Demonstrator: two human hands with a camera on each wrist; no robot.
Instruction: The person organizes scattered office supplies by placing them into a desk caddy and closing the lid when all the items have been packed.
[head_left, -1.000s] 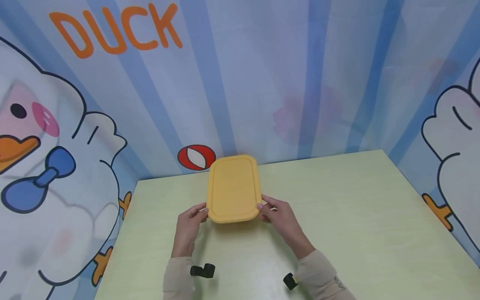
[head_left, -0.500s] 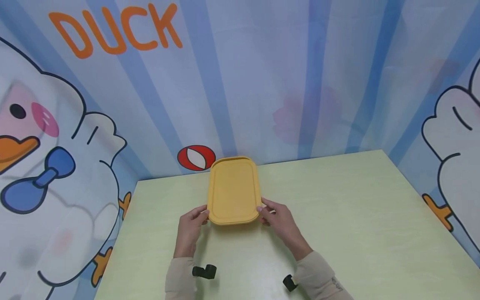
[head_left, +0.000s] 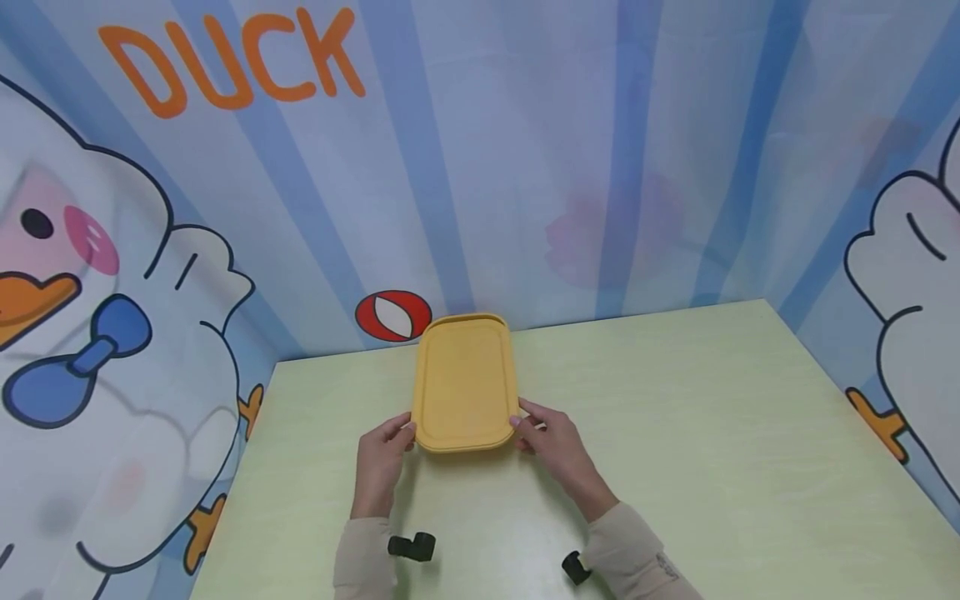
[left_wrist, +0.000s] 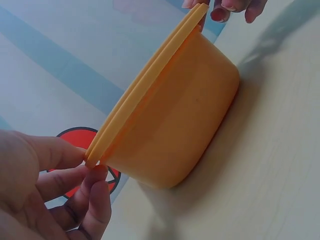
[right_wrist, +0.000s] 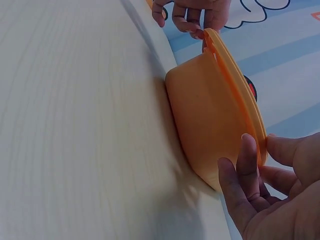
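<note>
A yellow plastic food container [left_wrist: 175, 110] stands on the table near the back wall. Its rectangular lid [head_left: 465, 383] lies over the top, and a strip of the container's far rim shows behind it in the head view. My left hand [head_left: 380, 468] pinches the lid at its near left corner, thumb above and fingertips beneath the edge. At the near right corner, my right hand [head_left: 558, 450] pinches it the same way. A narrow dark gap runs under the lid's edge in the right wrist view. What the container holds is hidden.
The pale wooden table [head_left: 675, 433] stretches far to the right of the container. Close behind rises a blue striped curtain [head_left: 525, 167] with duck drawings and a red printed ball [head_left: 393, 316]. A small black camera [head_left: 412, 547] sits at the left wrist.
The lid and both hands have shifted slightly toward the person. A strip of the container's far rim has come into view behind the lid.
</note>
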